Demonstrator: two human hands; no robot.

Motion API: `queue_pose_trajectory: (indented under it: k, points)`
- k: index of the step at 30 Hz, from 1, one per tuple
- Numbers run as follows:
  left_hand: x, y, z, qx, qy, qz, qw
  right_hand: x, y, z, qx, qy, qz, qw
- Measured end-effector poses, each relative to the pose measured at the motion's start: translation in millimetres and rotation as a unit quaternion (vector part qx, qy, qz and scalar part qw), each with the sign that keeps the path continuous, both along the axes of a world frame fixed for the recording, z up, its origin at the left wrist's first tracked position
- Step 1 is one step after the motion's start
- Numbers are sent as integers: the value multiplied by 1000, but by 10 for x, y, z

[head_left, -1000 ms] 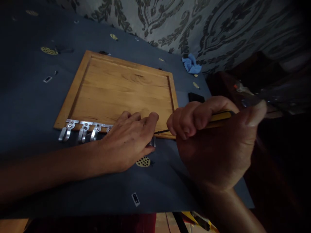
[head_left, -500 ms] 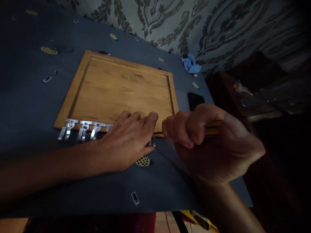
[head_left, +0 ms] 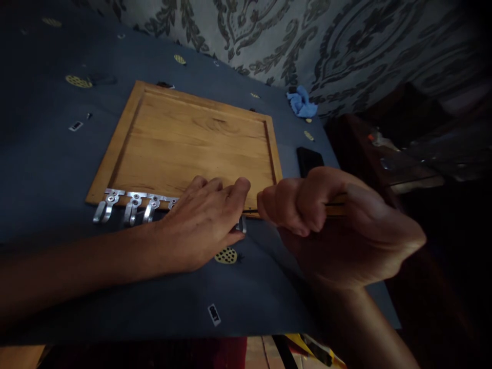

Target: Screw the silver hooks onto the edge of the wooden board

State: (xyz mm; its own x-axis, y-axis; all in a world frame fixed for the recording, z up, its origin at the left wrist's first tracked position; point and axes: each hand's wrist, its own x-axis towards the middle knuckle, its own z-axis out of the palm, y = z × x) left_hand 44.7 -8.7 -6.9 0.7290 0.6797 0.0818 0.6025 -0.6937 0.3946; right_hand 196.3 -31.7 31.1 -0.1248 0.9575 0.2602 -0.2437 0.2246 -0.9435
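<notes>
A framed wooden board point(head_left: 200, 143) lies on the table, with a metal hook rail point(head_left: 134, 195) along its near edge. My left hand point(head_left: 200, 223) lies over the right part of the rail, its fingers at the board's edge and its thumb below by a hook point(head_left: 241, 224). That hand covers several hooks and where the tool meets the rail. Closed in a fist, my right hand point(head_left: 342, 230) grips a screwdriver point(head_left: 336, 209) with a yellow and black handle. Its thin dark shaft points left toward my left fingers; the tip is hidden.
A dark blue cloth point(head_left: 126, 307) with pineapple prints covers the table. Right of the board lies a black flat object point(head_left: 309, 160); a crumpled blue rag point(head_left: 302, 101) is near the patterned wall point(head_left: 265, 36). A small screw-like piece point(head_left: 89, 116) lies at left.
My right hand has turned slightly around the screwdriver's handle and shifted a little to the right. My left hand and the board stay in place.
</notes>
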Motion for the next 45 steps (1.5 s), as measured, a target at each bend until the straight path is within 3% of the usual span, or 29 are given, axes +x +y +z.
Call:
queue_pose_trajectory:
  k: [10,19,31,45]
  points:
    - [-55,32,-79,5,-5,-3,1000,123,21,45,47,-3,-5,999]
    - [-10,29,3,-9,14,5,1000,113,24,62,2,-31,33,999]
    - [-36,15,-25,-10,1,0,1000,65,46,3,48,-8,-15,999]
    - [-20,26,0,-19,0,0,1000,99,7,-32,22,14,6,1000]
